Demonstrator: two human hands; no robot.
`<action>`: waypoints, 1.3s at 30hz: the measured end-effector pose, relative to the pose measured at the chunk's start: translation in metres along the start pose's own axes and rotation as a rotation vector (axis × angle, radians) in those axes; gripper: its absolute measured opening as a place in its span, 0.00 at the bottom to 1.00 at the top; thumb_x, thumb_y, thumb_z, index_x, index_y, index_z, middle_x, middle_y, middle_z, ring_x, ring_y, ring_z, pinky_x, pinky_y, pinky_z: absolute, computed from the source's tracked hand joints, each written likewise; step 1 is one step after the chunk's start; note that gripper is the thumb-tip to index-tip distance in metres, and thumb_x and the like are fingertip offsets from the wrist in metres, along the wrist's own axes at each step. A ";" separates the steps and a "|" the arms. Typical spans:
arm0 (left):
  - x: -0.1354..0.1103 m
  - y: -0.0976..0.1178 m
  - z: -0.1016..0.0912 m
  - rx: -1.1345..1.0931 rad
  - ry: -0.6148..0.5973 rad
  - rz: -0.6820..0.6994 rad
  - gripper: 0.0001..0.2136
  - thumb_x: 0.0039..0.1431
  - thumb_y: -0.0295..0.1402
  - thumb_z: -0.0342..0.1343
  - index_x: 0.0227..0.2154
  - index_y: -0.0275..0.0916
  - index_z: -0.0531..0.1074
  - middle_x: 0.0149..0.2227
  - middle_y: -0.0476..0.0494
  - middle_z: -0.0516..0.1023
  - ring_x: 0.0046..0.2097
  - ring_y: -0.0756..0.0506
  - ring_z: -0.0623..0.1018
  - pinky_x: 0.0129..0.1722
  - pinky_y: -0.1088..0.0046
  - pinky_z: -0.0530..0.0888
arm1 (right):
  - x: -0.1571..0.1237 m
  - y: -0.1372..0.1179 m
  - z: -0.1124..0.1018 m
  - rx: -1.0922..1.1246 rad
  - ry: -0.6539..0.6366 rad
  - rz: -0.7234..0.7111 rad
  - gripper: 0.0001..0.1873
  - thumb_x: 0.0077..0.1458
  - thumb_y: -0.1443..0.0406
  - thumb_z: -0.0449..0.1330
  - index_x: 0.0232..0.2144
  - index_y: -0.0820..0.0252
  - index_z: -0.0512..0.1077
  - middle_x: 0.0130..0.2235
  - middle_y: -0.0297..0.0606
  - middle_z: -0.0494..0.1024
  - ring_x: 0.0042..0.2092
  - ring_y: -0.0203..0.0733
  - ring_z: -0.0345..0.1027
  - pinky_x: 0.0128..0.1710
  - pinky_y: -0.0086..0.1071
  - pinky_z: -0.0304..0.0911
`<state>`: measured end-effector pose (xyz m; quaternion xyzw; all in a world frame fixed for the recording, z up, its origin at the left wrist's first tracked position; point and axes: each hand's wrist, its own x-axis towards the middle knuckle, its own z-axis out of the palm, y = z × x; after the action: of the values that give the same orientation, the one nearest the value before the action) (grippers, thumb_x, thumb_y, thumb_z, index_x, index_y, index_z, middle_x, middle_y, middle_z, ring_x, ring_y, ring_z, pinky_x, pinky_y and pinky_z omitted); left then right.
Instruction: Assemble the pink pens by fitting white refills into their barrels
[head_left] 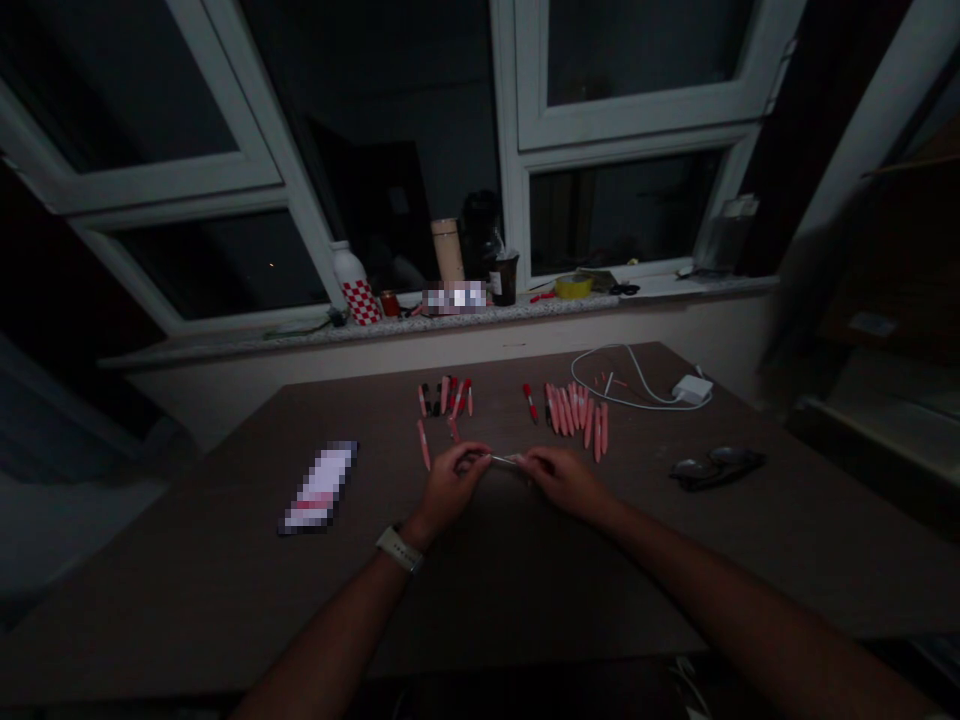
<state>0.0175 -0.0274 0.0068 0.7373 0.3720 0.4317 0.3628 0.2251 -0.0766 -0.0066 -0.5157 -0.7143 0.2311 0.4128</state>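
Observation:
Over the middle of a dark table (225,560), my left hand (450,483) and my right hand (562,478) meet, both closed in a pinch on the two ends of one thin pale pen part (504,460). A watch sits on my left wrist. Just beyond the left hand lie several pink pen pieces (446,398), one pink pen (424,444) apart from them. Beyond the right hand lies a row of several pink pens (576,408).
A white charger with a coiled cable (690,388) lies at the back right, dark glasses (716,466) to the right, a blurred packet (321,486) to the left. The windowsill holds a checked bottle (354,285), cups and a yellow tape roll (574,286).

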 end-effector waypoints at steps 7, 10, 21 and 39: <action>-0.001 -0.002 0.001 0.016 0.000 -0.001 0.11 0.57 0.39 0.58 0.37 0.37 0.76 0.38 0.43 0.80 0.39 0.45 0.78 0.38 0.72 0.73 | -0.001 0.001 0.000 0.000 -0.020 -0.046 0.15 0.63 0.57 0.54 0.32 0.60 0.75 0.29 0.35 0.77 0.31 0.38 0.69 0.32 0.29 0.59; -0.001 -0.002 0.001 0.017 0.000 -0.005 0.11 0.57 0.40 0.58 0.37 0.37 0.76 0.38 0.43 0.80 0.38 0.45 0.78 0.38 0.72 0.73 | -0.001 0.001 0.000 0.002 0.010 -0.046 0.13 0.58 0.56 0.60 0.37 0.59 0.74 0.32 0.35 0.79 0.33 0.39 0.71 0.32 0.28 0.59; -0.001 -0.006 0.002 0.054 0.006 0.008 0.11 0.57 0.39 0.59 0.37 0.38 0.77 0.35 0.44 0.80 0.33 0.47 0.75 0.33 0.74 0.70 | -0.001 -0.003 -0.001 -0.033 -0.032 -0.062 0.16 0.63 0.58 0.53 0.31 0.60 0.75 0.29 0.36 0.79 0.31 0.38 0.71 0.32 0.29 0.59; -0.001 -0.005 0.003 0.103 -0.016 0.057 0.10 0.58 0.37 0.57 0.36 0.36 0.76 0.34 0.45 0.79 0.33 0.48 0.74 0.34 0.75 0.70 | -0.002 -0.001 0.000 -0.037 -0.068 -0.085 0.14 0.64 0.59 0.53 0.35 0.59 0.74 0.33 0.37 0.79 0.34 0.39 0.71 0.34 0.29 0.59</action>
<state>0.0185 -0.0268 0.0014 0.7688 0.3695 0.4162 0.3149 0.2247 -0.0786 -0.0068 -0.4844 -0.7533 0.2175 0.3881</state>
